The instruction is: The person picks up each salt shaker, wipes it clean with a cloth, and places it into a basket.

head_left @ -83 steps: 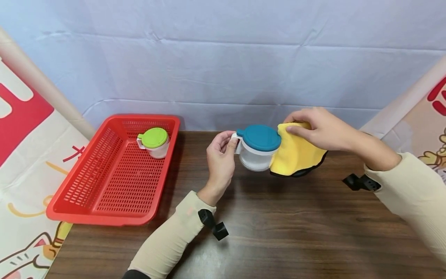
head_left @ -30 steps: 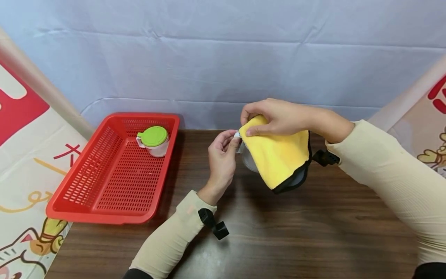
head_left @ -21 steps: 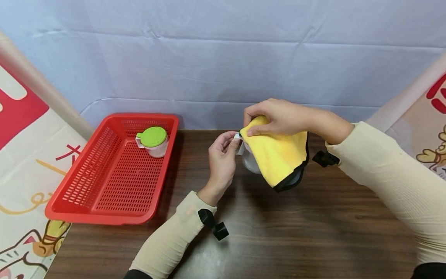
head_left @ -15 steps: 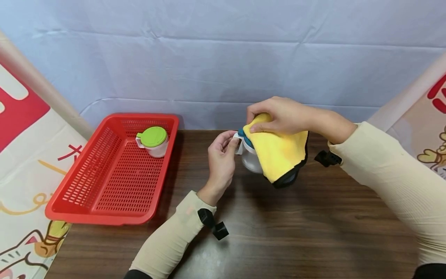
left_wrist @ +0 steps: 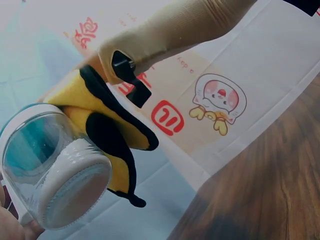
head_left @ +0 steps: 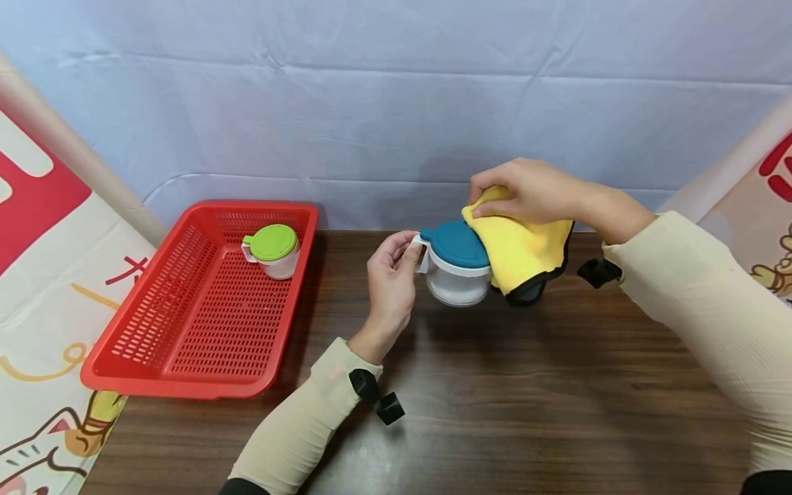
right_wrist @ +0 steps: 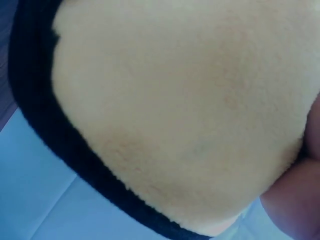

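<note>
My left hand (head_left: 392,282) pinches the white handle of a clear seasoning jar (head_left: 458,285) with a blue lid. The jar is upright and held above the table; the left wrist view shows its underside and see-through wall (left_wrist: 75,185). In my right hand (head_left: 535,192) a yellow cloth (head_left: 526,247) with black edging is gripped between thumb and fingers. The cloth lies against the right side of the lid and hangs down beside the jar, hiding that part. It fills most of the right wrist view, its pile (right_wrist: 175,110) close to the camera.
On the left stands a red perforated basket (head_left: 185,388). Inside it, near the back right corner, sits a similar jar with a green lid (head_left: 273,242). A pale cloth backdrop (head_left: 371,124) rises behind the brown wooden table (head_left: 526,412).
A second ago the cloth covered nearly the whole lid. Since then my right hand has slid it right and slightly up, baring most of the blue lid. My left hand has barely moved.
</note>
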The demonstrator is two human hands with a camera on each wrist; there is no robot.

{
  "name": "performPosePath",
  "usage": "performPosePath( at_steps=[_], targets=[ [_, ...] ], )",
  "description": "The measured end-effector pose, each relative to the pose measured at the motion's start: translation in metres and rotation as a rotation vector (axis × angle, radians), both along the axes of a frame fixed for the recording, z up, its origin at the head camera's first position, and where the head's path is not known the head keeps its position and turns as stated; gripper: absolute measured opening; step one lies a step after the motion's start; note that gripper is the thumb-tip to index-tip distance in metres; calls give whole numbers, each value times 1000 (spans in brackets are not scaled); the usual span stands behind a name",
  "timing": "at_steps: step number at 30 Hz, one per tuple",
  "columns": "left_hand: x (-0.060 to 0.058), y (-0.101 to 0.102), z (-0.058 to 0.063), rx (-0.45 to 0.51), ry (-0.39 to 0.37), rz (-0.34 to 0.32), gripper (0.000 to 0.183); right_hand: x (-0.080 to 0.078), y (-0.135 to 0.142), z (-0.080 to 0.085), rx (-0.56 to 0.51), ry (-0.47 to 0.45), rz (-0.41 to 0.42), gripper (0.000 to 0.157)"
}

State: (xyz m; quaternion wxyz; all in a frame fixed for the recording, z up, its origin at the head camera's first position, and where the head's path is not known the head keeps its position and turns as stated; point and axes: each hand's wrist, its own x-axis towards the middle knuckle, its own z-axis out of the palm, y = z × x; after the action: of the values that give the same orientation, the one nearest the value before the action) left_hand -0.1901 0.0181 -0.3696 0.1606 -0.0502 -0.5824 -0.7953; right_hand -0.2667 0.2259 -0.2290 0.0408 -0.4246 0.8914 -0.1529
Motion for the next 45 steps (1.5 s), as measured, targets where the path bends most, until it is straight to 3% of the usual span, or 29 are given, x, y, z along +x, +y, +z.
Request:
performPosePath(
  at_steps=[15,24,38,45],
  targets=[
    [-1,-1,2,6,18,0,18,-8,26,3,15,-9,-73,8],
    [-2,0,2,11,15,2,18,5,39,20,31,-19,-94,6],
    [-3,1,1,26,2,5,18,38,35,36,13,-52,-19,15],
    [-2,1,2,24,7,-3,18,45,20,48,-32,-64,80,17]
  ],
)
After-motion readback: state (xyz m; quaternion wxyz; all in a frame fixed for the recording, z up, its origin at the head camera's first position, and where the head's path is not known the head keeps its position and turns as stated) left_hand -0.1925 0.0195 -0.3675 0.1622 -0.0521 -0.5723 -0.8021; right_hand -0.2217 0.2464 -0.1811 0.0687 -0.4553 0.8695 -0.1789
